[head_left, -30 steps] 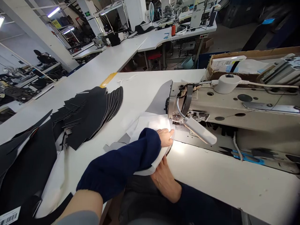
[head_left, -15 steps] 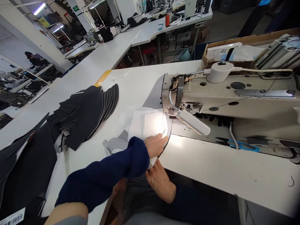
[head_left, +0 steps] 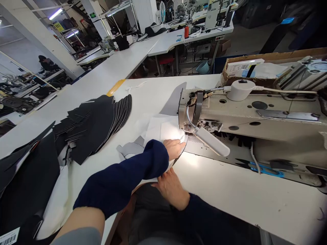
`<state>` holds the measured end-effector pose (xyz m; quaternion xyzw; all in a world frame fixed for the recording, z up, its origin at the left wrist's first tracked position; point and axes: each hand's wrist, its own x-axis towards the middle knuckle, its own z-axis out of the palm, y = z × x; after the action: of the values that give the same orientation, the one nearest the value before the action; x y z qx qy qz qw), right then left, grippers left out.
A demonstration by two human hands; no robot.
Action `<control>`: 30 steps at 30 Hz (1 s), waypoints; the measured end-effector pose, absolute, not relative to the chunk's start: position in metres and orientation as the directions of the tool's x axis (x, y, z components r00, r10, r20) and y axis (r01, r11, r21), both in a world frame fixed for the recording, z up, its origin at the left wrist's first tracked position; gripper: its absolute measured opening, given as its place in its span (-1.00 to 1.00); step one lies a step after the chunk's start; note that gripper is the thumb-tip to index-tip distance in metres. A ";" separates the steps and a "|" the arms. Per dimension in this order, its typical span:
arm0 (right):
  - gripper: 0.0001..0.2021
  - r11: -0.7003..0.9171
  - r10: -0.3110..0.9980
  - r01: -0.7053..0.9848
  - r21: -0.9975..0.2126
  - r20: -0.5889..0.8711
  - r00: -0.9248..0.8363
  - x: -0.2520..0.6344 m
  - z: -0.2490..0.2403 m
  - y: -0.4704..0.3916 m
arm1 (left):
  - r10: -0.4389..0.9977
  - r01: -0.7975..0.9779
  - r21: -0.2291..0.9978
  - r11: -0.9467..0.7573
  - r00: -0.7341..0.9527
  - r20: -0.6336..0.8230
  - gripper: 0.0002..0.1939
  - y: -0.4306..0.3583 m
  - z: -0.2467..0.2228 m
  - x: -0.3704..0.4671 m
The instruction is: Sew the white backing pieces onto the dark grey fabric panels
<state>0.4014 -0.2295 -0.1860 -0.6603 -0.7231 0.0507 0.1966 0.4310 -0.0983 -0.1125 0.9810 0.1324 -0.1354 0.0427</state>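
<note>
A white fabric piece (head_left: 153,131) with a dark edge lies under the head of a sewing machine (head_left: 190,112), lit by a small lamp (head_left: 212,141). My left hand (head_left: 175,148) presses on it close to the needle area, fingers bent together at its right edge. Nearer my body, my right hand (head_left: 171,189) holds the piece's near end at the table edge, its fingertips partly hidden under the fabric. Grey cut pieces (head_left: 131,148) lie left of my left hand, partly behind the navy sleeve. The needle itself is hard to make out.
A fanned stack of black cut pieces (head_left: 98,119) lies on the left of the white table (head_left: 230,180), with larger black pieces (head_left: 33,170) nearer. Blue-handled snips (head_left: 268,170) rest under the machine arm. Behind the machine stands a cardboard box (head_left: 226,68).
The view has tilted up slightly, so the scene sits lower. My left hand has slid a little with the fabric toward the machine; my right hand stays at the near end.
</note>
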 end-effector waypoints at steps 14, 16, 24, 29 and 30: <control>-0.71 0.106 0.914 -0.952 -0.287 -0.349 0.207 0.399 -0.162 -0.234 | 0.663 0.669 0.034 -0.743 0.741 -0.106 -0.19 -0.059 -0.139 0.398; -0.70 0.097 0.896 -0.928 -0.360 -0.374 0.239 0.406 -0.159 -0.231 | 0.665 0.667 0.016 -0.745 0.744 -0.056 -0.24 -0.057 -0.147 0.400; -0.62 0.087 0.851 -0.794 -0.601 -0.369 0.373 0.403 -0.161 -0.236 | 0.562 0.577 0.057 -0.815 0.811 -0.162 -0.60 0.008 -0.148 0.401; -0.61 0.055 0.853 -0.746 -0.664 -0.358 0.381 0.399 -0.165 -0.240 | 0.624 0.612 0.129 -0.780 0.776 0.092 -0.65 0.021 -0.109 0.385; -0.61 0.047 0.857 -0.731 -0.680 -0.348 0.379 0.399 -0.165 -0.239 | 0.541 0.517 0.165 -0.840 0.821 0.182 -0.65 0.009 -0.102 0.383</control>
<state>0.3991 -0.2388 -0.1655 -0.4144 -0.0761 0.5519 0.7197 0.3829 0.0091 -0.1019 0.9527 0.2776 0.1111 0.0543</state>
